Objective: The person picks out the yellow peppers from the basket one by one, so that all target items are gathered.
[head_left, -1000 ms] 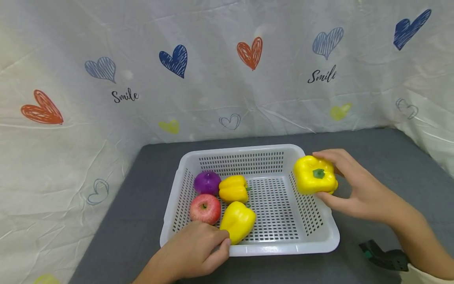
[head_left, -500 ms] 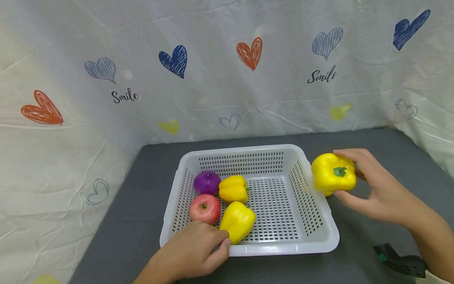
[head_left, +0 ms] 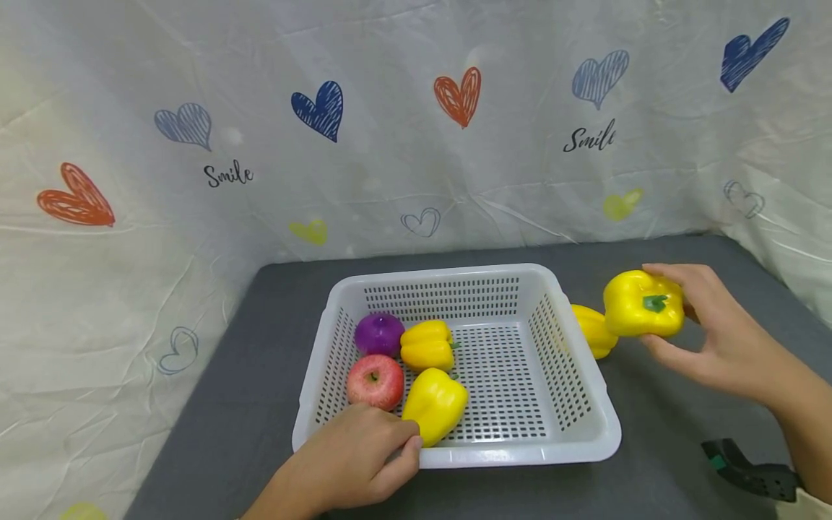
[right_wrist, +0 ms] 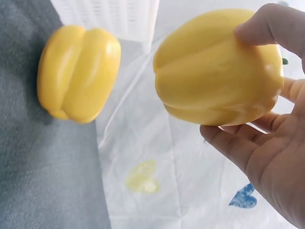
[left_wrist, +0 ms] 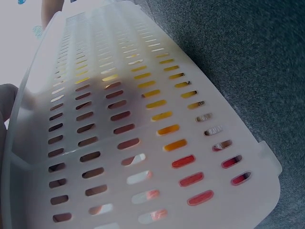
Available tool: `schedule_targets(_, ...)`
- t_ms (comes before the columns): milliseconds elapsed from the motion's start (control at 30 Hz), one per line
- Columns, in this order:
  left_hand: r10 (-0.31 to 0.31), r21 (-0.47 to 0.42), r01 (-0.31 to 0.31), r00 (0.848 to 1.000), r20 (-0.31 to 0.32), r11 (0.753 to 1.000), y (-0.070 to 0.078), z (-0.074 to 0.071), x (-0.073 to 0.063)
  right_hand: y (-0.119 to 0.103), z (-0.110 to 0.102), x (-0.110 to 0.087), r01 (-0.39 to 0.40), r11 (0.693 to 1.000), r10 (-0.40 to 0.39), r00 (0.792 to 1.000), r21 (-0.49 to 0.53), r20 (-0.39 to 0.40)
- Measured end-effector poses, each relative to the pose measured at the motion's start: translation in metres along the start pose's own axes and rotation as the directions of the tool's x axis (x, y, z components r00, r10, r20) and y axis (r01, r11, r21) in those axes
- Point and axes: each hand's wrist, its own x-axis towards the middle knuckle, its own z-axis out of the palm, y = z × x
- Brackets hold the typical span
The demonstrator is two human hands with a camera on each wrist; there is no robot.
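My right hand (head_left: 721,332) grips a yellow bell pepper (head_left: 637,303) between thumb and fingers, to the right of the basket. In the right wrist view this held pepper (right_wrist: 214,71) is apart from a second yellow bell pepper (right_wrist: 78,74), which lies on the table against the basket's right side (head_left: 593,331). At the front rim of the white perforated basket (head_left: 507,455), my left hand (head_left: 354,455) holds on with curled fingers. Inside the basket are a purple onion (head_left: 379,334), a red apple (head_left: 375,381) and two yellow bell peppers, one upper (head_left: 427,345), one lower (head_left: 434,406).
A dark grey cloth (head_left: 247,375) covers the table under the basket. White sheeting printed with hearts (head_left: 458,97) hangs behind and to the left. A black wrist device (head_left: 747,469) sits at the right forearm.
The right hand has carried its bell pepper from over the basket's right rim out to the right, uncovering the pepper on the table. The left hand and basket stay put.
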Motion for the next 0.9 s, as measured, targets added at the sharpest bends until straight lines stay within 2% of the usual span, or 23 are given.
schedule_targets(267,0.025,0.026,-0.024,0.999,-0.027,0.999,0.000,0.001,0.000,0.018,-0.002,-0.007,-0.069,0.997,0.069,0.998,-0.026,0.009)
schedule_targets(467,0.023,0.033,-0.022,0.999,-0.032,0.999,-0.001,0.001,-0.001,0.031,0.000,-0.012,-0.079,0.994,0.081,0.996,-0.079,0.020)
schedule_targets(700,-0.013,-0.007,0.014,1.000,0.016,1.000,0.000,0.000,0.001,0.044,0.003,-0.016,-0.121,0.985,0.130,0.989,-0.120,0.071)
schedule_targets(900,0.008,0.017,-0.008,1.000,-0.017,1.000,-0.001,0.002,0.000,0.052,0.003,-0.018,-0.133,0.978,0.153,0.981,-0.159,0.121)
